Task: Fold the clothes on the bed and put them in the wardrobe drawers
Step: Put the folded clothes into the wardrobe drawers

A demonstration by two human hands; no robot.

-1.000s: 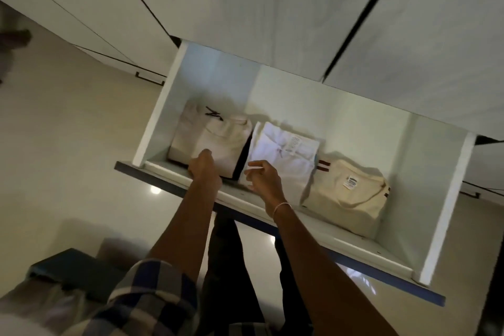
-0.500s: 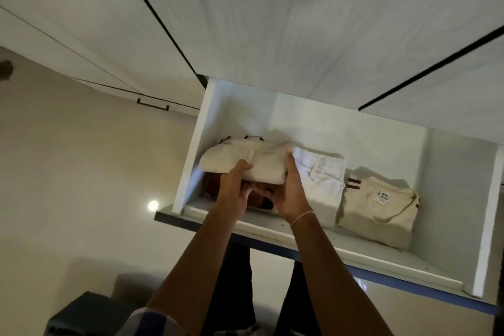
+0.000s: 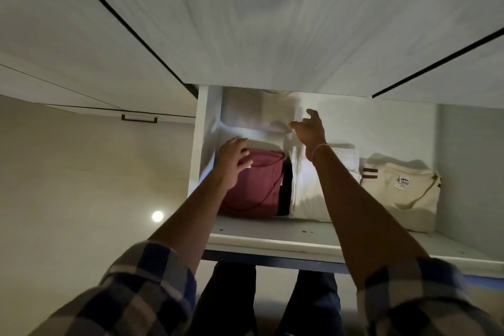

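Observation:
The white wardrobe drawer (image 3: 272, 240) stands pulled out below me. A folded maroon garment (image 3: 259, 188) lies at its front left, and my left hand (image 3: 234, 158) rests on the garment's far left corner with relaxed fingers. A folded cream garment (image 3: 256, 114), blurred, lies behind it against the drawer's back wall. My right hand (image 3: 309, 129) hovers at that garment's right edge, fingers spread and holding nothing. A folded white garment (image 3: 308, 194) lies in the middle under my right forearm. A cream garment with a label (image 3: 398, 196) lies at the right.
Grey-white wardrobe doors (image 3: 245, 22) overhang the drawer's back. Another drawer front with a dark handle (image 3: 139, 118) is at the left. Pale floor with a light's reflection (image 3: 157, 216) lies left of the drawer. My legs stand against the drawer front.
Both hands lifted the cream garment off the left stack and moved it to the drawer's back, uncovering the maroon one. The hands have let go of it.

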